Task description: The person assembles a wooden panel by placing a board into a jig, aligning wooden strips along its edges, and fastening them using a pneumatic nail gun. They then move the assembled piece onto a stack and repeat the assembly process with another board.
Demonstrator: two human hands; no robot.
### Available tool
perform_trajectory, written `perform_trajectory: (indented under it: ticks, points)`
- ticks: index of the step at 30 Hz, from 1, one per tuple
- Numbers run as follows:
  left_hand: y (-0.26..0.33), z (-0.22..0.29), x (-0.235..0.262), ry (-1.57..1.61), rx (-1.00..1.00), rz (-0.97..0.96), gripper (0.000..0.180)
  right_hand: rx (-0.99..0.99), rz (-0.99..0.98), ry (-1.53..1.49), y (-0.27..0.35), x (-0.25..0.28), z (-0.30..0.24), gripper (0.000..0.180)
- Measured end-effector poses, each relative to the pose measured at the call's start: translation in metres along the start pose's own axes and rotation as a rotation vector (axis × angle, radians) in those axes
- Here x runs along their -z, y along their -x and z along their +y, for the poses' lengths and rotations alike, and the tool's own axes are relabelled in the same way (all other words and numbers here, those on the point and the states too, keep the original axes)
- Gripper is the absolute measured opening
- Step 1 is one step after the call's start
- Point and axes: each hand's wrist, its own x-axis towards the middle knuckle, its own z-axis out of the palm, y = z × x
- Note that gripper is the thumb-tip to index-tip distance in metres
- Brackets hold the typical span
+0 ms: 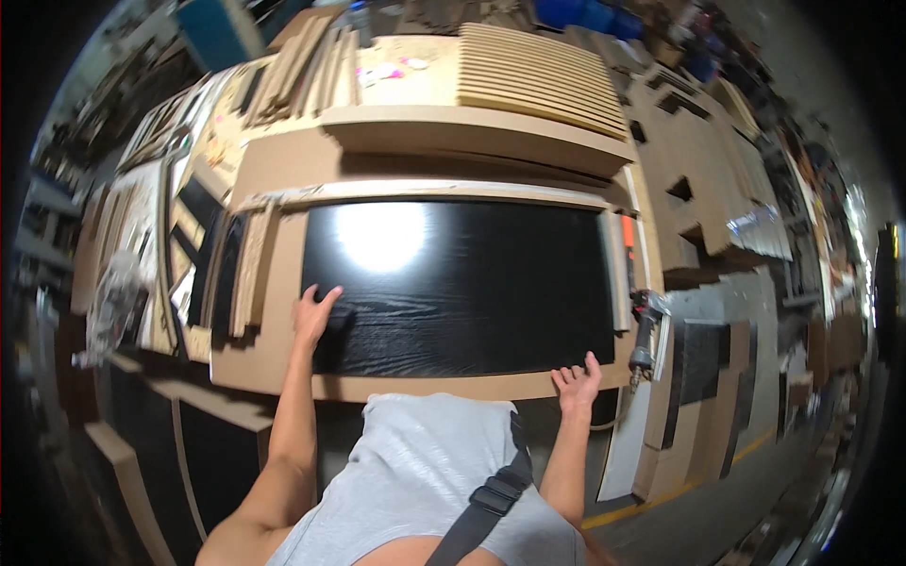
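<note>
A black wood-grain panel [462, 292] lies flat on a brown board [283, 283], with a bright glare on its far left part. At the panel's left edge is my left hand [314, 314], thumb and forefinger spread apart, its shadow falling on the black surface. My right hand [578, 382] is by the near right corner, fingers apart and slightly bent. Neither hand shows anything held; whether the fingertips press on the edges is hard to tell. A pale strip [425, 189] runs along the panel's far side, and a shorter strip [618, 274] borders its right end.
A nail gun [645, 330] rests at the board's right edge, near an orange-handled tool [629, 236]. Beyond the panel stand a long brown board [472, 132] and a slatted stack [538, 75]. Narrow strips [253, 274] lie at left; stacked panels [217, 434] stand below.
</note>
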Motion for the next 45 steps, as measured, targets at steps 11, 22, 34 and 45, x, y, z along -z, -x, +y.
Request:
perform_trajectory:
  ticks: [11, 22, 34, 45]
  points:
    - [-0.005, -0.025, -0.001, 0.279, 0.005, -0.064, 0.075, -0.070, 0.038, 0.012, 0.042, -0.025, 0.031, 0.069]
    - [-0.008, 0.020, -0.014, 0.008, 0.165, -0.060, 0.068, -0.095, -0.136, -0.191, 0.042, -0.054, 0.007, 0.107]
    - [-0.063, 0.154, -0.088, -0.153, -0.528, 0.221, 0.083, -0.196, -0.326, -0.263, 0.024, -0.005, 0.010, 0.090]
    - [-0.167, 0.380, -0.151, -0.607, -1.048, 0.095, 0.083, -0.186, -0.317, -0.251, 0.025, -0.016, 0.009, 0.092]
